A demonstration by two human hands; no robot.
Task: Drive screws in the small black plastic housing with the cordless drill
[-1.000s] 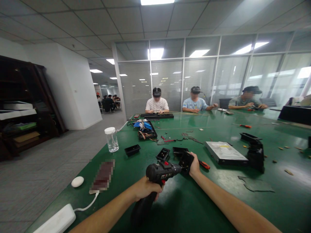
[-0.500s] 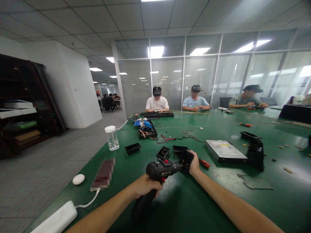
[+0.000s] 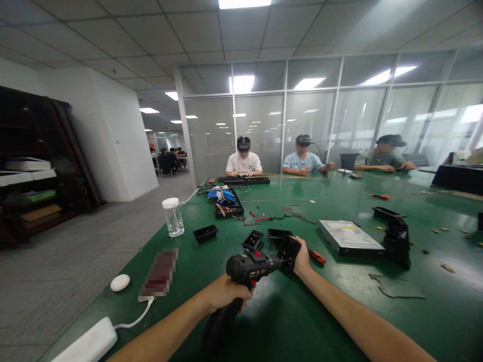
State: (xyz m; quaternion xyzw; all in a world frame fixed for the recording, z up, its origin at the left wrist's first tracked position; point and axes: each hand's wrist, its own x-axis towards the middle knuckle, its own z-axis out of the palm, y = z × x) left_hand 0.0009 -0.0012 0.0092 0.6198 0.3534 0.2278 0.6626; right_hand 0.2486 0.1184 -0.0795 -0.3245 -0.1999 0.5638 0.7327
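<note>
Cordless drill (image 3: 245, 268) clamped in the left hand (image 3: 228, 294) above the green table (image 3: 302, 322), with chuck (image 3: 274, 262) just beside a black plastic housing (image 3: 289, 250) (clasped by the right hand (image 3: 303, 259)). Beyond, an orange-handled screwdriver (image 3: 317, 257); farther off, three seated co-workers (image 3: 244, 163).

An office: glass partition (image 3: 258, 128), tiled ceiling (image 3: 199, 35).

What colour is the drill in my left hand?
The drill is mostly black, with small red parts. It shows best in the head view.

Clear white-lidded jar (image 3: 174, 223) well apart from a white oval object (image 3: 119, 283).
</note>
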